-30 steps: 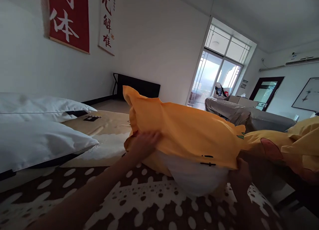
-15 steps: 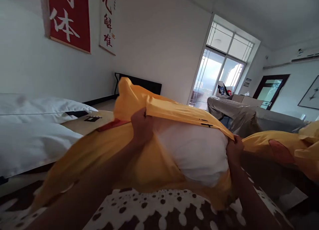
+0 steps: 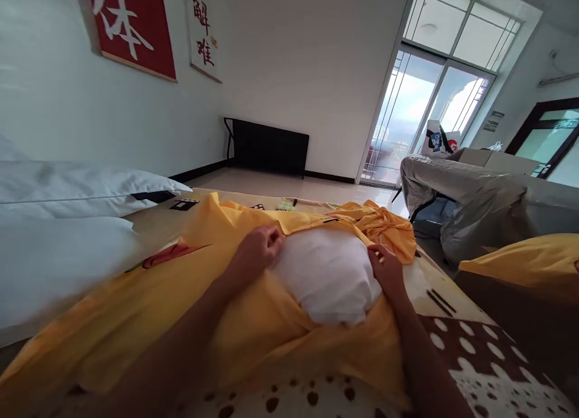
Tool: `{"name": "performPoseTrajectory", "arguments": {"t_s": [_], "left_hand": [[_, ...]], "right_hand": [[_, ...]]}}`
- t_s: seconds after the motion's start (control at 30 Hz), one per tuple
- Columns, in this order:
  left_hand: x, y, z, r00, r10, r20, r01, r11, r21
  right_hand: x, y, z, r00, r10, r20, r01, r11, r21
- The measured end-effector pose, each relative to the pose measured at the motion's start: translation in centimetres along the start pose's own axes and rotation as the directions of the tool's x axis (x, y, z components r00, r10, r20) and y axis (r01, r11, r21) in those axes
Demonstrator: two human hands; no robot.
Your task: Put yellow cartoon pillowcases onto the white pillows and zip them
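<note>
1. At the left rim of the cloth's gap, the left hand [image 3: 260,246] is curling its fingers inward and pinching the edge of a yellow pillowcase [image 3: 181,303]; at the gap's right rim, the right hand [image 3: 385,266] is pinching the fabric between thumb and fingers.
2. Between the two hands, a white pillow [image 3: 330,279] is bulging through the gap; the pillowcase is spreading loosely around it, reaching toward the lower left and showing a red patch [image 3: 165,254]; just beyond the right hand, orange folds [image 3: 391,228] are lying bunched.
3. Underneath, a brown-and-cream patterned sheet [image 3: 456,345] is showing.
4. To the left, white pillows [image 3: 81,183] are lying close together; to the right, a yellow cushion [image 3: 529,258] is jutting into view.
5. Farther off, a black panel [image 3: 271,143] is standing by the wall [image 3: 316,56]; covered furniture [image 3: 470,192] is standing near a glass door [image 3: 420,116]; a red scroll [image 3: 136,35] is hanging at upper left.
</note>
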State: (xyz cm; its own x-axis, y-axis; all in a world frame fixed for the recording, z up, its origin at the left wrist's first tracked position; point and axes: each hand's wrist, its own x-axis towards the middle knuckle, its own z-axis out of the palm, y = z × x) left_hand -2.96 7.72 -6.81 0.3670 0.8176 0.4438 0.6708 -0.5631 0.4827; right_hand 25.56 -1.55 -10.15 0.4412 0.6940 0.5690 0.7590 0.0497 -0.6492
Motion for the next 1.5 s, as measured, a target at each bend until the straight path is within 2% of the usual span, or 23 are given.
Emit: {"name": "performPoseTrajectory", "arguments": {"t_s": [0.03, 0.07, 0.13, 0.23, 0.3, 0.43, 0.53, 0.63, 0.7, 0.77, 0.8, 0.9, 0.93, 1.0, 1.07, 1.1, 1.13, 1.17, 1.23, 1.3, 1.33, 1.4, 1.5], "left_hand": [[-1.0, 0.8, 0.3, 0.988, 0.146, 0.047, -0.144, 0.989, -0.046], [-2.0, 1.6, 0.4, 0.945, 0.313, 0.095, -0.307, 0.949, -0.070], [-3.8, 3.0, 0.3, 0.872, 0.466, 0.149, -0.478, 0.876, 0.063], [-5.2, 3.5, -0.2, 0.817, 0.530, 0.227, -0.567, 0.809, 0.154], [-5.5, 3.2, -0.4, 0.815, 0.523, 0.249, -0.566, 0.812, 0.146], [-5.6, 2.8, -0.6, 0.829, 0.490, 0.268, -0.541, 0.824, 0.168], [-6.0, 3.0, -0.6, 0.812, 0.426, 0.399, -0.512, 0.848, 0.138], [-7.1, 3.8, 0.1, 0.748, 0.365, 0.554, -0.525, 0.837, 0.157], [-8.4, 4.6, 1.3, 0.694, 0.417, 0.587, -0.596, 0.790, 0.143], [-9.6, 5.5, 2.7, 0.666, 0.531, 0.524, -0.662, 0.745, 0.087], [-10.1, 6.0, 3.3, 0.677, 0.578, 0.456, -0.669, 0.741, 0.053], [-10.6, 7.1, 4.0, 0.762, 0.610, 0.219, -0.610, 0.789, -0.076], [-10.5, 7.3, 3.7, 0.788, 0.601, 0.135, -0.591, 0.799, -0.110], [-10.0, 7.4, 2.3, 0.795, 0.606, -0.006, -0.601, 0.786, -0.147], [-9.2, 6.8, 0.3, 0.788, 0.615, -0.045, -0.615, 0.779, -0.122], [-8.6, 6.3, -0.6, 0.790, 0.613, -0.006, -0.611, 0.786, -0.098], [-8.0, 5.5, -1.5, 0.795, 0.604, 0.059, -0.600, 0.797, -0.071], [-7.2, 4.4, -2.2, 0.803, 0.582, 0.127, -0.583, 0.812, -0.038], [-5.4, 1.8, -2.9, 0.844, 0.501, 0.193, -0.516, 0.856, 0.038], [-3.7, -1.0, -2.7, 0.933, 0.339, 0.119, -0.350, 0.932, 0.087], [-3.0, -2.2, -2.3, 0.961, 0.257, 0.103, -0.265, 0.961, 0.075], [-2.0, -3.9, -1.5, 0.982, 0.158, 0.100, -0.162, 0.986, 0.030], [-1.6, -4.5, -0.2, 0.988, 0.126, 0.084, -0.129, 0.991, 0.029]], "right_hand": [[-0.7, -0.7, -0.4, 1.000, -0.005, 0.001, 0.005, 1.000, 0.005], [-1.4, -1.6, -1.0, 0.998, -0.038, 0.046, 0.037, 0.999, 0.022], [-2.8, -3.8, -2.5, 0.950, -0.152, 0.273, 0.147, 0.988, 0.037], [-4.2, -6.9, -4.3, 0.743, -0.245, 0.623, 0.297, 0.955, 0.021], [-4.7, -8.1, -4.8, 0.663, -0.231, 0.713, 0.332, 0.943, -0.003], [-5.5, -7.9, -4.3, 0.666, -0.178, 0.724, 0.350, 0.932, -0.093], [-6.5, -7.3, -3.4, 0.665, -0.193, 0.721, 0.417, 0.897, -0.144], [-7.6, -7.3, -2.9, 0.670, -0.201, 0.715, 0.440, 0.883, -0.164], [-7.9, -7.4, -2.9, 0.675, -0.200, 0.710, 0.424, 0.893, -0.151], [-7.9, -7.3, -2.8, 0.673, -0.205, 0.711, 0.426, 0.893, -0.146], [-7.9, -7.3, -2.8, 0.668, -0.205, 0.715, 0.434, 0.888, -0.151], [-7.5, -7.2, -2.7, 0.632, -0.239, 0.737, 0.471, 0.874, -0.121], [-7.4, -7.3, -2.8, 0.615, -0.262, 0.744, 0.482, 0.872, -0.091], [-7.1, -7.6, -3.5, 0.575, -0.317, 0.754, 0.498, 0.867, -0.016], [-6.8, -7.9, -4.7, 0.532, -0.345, 0.773, 0.497, 0.866, 0.045], [-6.5, -7.9, -5.4, 0.528, -0.343, 0.777, 0.488, 0.871, 0.053], [-6.1, -7.7, -6.0, 0.544, -0.329, 0.772, 0.472, 0.881, 0.043], [-5.5, -7.3, -6.5, 0.585, -0.306, 0.751, 0.449, 0.894, 0.014], [-4.2, -5.4, -6.7, 0.734, -0.244, 0.634, 0.373, 0.925, -0.075], [-2.8, -2.6, -5.7, 0.872, -0.179, 0.457, 0.261, 0.957, -0.124], [-2.1, -1.1, -4.8, 0.918, -0.145, 0.370, 0.203, 0.972, -0.123], [-1.2, 1.7, -2.6, 0.948, -0.091, 0.306, 0.118, 0.991, -0.070], [-1.2, 4.1, 0.2, 0.969, -0.083, 0.231, 0.080, 0.997, 0.022]]}}
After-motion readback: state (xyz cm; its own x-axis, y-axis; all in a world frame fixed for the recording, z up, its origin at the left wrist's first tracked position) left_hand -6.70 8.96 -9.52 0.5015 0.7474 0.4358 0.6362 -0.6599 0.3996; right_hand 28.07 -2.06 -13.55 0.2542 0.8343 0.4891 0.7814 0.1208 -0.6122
